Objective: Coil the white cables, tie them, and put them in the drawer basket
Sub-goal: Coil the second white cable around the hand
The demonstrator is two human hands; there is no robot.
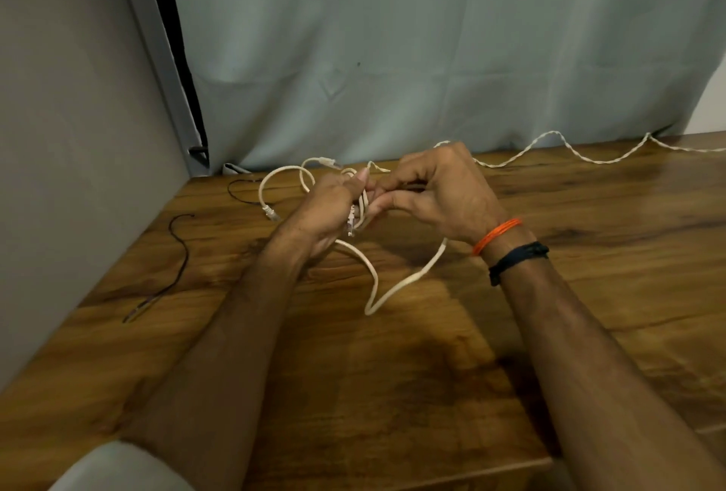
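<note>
**Both hands on the white cable, mid-surface**

Head view. My left hand and right hand meet above the wooden surface, near its far edge. Left grip: fingers curled round a bunch of white cable, thumb raised; a clear plug hangs from the bunch just below my palm. Right grip: thumb and fingers pinching strands of the same cable where it meets my left hand. A long loop of the cable droops from between my hands and touches the surface toward me. Further loops lie behind my left hand, one end with a plug resting on the surface to the left.

A thinner twisted white cord trails along the far edge to the right, in front of the pale curtain. Two thin black wires lie well to the left. Orange band and black band on my right wrist.
</note>
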